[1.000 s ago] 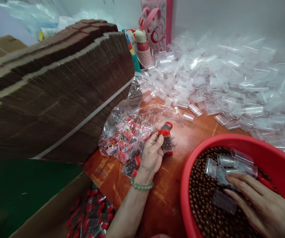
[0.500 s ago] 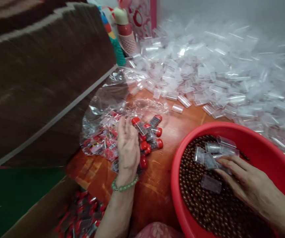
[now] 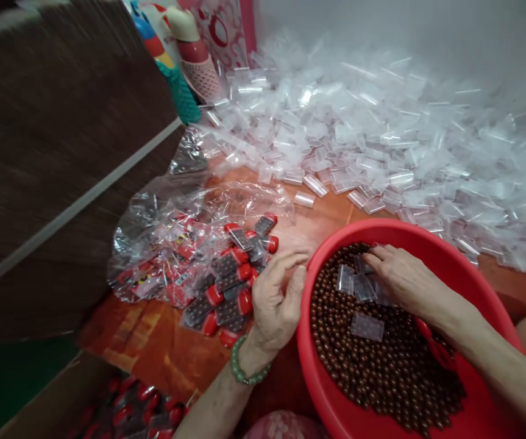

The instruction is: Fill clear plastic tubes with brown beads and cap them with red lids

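Note:
My left hand [image 3: 275, 297] hovers beside the rim of a red basin [image 3: 431, 234], fingers loosely curled and apart, holding nothing. To its left lie several filled clear tubes with red caps [image 3: 228, 286] on a crinkled plastic bag. My right hand [image 3: 398, 277] is inside the basin, fingers bent over a few empty clear tubes [image 3: 356, 282] resting on small brown beads [image 3: 381, 360]. One more clear tube [image 3: 367, 327] lies loose on the beads.
A large heap of empty clear tubes [image 3: 381, 140] covers the far side of the orange table [image 3: 162, 347]. A tall stack of brown cardboard [image 3: 61, 152] leans at the left. A carton with capped tubes [image 3: 125, 408] sits bottom left. Bottles [image 3: 194, 58] stand at the back.
My left hand has left the pile of capped tubes and come right to the basin rim, fingers opening. My right hand slid forward across the beads to the empty tubes. The view shifted right.

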Tool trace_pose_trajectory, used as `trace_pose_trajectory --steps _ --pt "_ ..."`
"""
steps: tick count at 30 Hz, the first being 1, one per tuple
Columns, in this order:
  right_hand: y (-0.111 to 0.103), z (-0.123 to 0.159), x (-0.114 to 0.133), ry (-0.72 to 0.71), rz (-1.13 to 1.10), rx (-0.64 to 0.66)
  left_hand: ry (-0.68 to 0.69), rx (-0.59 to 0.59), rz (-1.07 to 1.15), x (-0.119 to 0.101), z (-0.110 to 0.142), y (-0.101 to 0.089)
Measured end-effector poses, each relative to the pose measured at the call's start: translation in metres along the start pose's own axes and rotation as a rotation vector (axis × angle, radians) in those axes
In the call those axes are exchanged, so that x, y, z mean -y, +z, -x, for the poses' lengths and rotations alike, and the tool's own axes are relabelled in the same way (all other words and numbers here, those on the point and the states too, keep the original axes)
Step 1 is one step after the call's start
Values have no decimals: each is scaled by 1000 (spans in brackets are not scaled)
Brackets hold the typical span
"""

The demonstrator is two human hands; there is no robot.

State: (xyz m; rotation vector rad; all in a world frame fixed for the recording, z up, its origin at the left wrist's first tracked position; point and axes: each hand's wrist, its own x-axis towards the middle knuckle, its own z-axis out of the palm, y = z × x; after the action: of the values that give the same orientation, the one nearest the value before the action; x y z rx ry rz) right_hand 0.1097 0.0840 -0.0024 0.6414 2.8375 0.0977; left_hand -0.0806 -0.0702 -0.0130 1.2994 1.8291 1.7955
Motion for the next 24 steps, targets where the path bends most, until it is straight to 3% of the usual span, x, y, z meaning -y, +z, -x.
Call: trace_pose_trajectory --steps 6,11,15,20,24 --pt "17 -5 -5 0 -47 27 54 153 41 -8 -2 2" --pt "-7 13 -8 -27 -345 -127 163 177 -58 1 -4 13" --pt "-27 21 6 -88 -659 -199 185 194 -94 2 -3 15" --pt "-30 16 29 -151 -872 -78 171 185 -68 1 -4 16" --pt "-22 16 43 -175 -791 59 153 173 -46 2 -3 17"
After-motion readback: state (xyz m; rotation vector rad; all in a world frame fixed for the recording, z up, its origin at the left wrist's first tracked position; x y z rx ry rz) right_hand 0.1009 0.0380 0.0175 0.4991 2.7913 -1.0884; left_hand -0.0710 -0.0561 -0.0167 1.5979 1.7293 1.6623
